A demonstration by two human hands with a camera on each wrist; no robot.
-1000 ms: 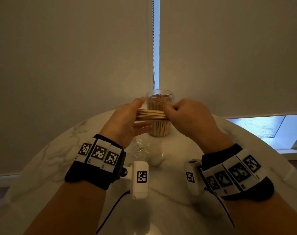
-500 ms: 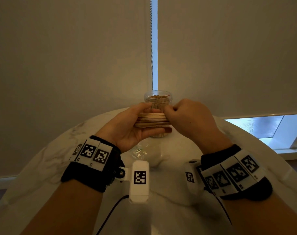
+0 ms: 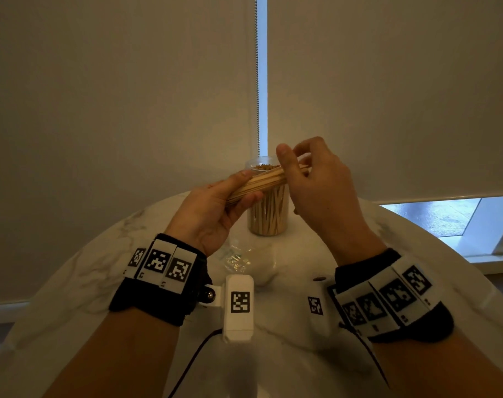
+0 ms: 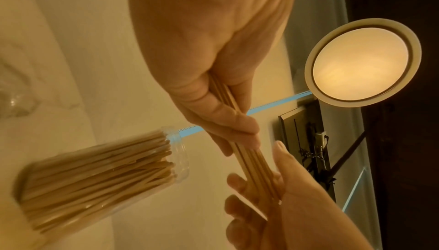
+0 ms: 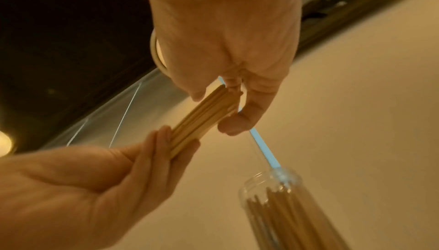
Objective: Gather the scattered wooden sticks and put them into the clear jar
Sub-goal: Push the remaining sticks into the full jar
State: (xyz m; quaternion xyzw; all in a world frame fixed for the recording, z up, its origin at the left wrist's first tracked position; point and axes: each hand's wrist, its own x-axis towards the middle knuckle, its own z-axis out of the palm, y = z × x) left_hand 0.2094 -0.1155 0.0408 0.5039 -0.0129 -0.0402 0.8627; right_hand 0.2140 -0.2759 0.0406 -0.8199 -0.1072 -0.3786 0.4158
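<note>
Both hands, left (image 3: 213, 208) and right (image 3: 310, 179), pinch a tilted bundle of sticks (image 3: 261, 182) apparently just above the jar (image 3: 269, 216), fingers curled.

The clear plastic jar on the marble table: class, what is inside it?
The clear plastic jar holds many thin wooden sticks standing upright. The held bundle of sticks hides part of them.

Counts: two hands, one jar, one bundle of sticks

Two hands (image 3: 213, 214) (image 3: 319, 185) share one bundle of sticks (image 3: 261, 182), too tightly packed to count; one clear jar (image 3: 269, 216) holds many more; one crumpled plastic bag (image 3: 238, 259) lies on one desk (image 3: 72, 282).
</note>
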